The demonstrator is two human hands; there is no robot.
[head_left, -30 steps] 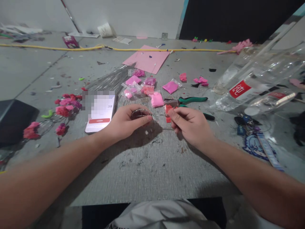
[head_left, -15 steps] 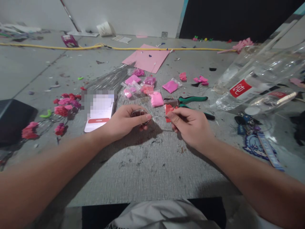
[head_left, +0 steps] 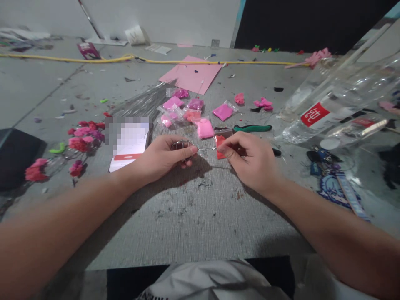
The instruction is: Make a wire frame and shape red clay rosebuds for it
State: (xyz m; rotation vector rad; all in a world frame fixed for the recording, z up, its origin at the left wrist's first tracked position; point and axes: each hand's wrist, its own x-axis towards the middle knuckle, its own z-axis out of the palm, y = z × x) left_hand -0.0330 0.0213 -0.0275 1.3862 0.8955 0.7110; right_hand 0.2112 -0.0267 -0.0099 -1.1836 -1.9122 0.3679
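Note:
Between thumb and fingers, my left hand [head_left: 170, 154] grips a thin silvery wire that is bent into loops [head_left: 179, 144]. A twisted length of the wire [head_left: 206, 148] runs across to my right hand [head_left: 250, 160], whose thumb and forefinger pinch its other end. Just behind the right fingertips lies a small red packet [head_left: 220, 146], partly covered by them. Green-handled pliers [head_left: 253, 128] rest beyond my right hand, which hides part of them. To the left of my left hand is a phone [head_left: 129, 141] with a lit screen.
Several bags of pink clay [head_left: 205, 128] lie ahead, near a bundle of straight wires [head_left: 140, 102]. Pink and red clay flowers [head_left: 81, 139] are at left. Clear plastic bottles [head_left: 325, 112] and a blue keychain [head_left: 336, 189] are at right. A yellow cable [head_left: 187, 63] crosses the back.
My right hand has turned slightly and shifted a little, now covering more of the pliers' lower handle. The wire between my hands looks straighter. My left hand keeps its hold.

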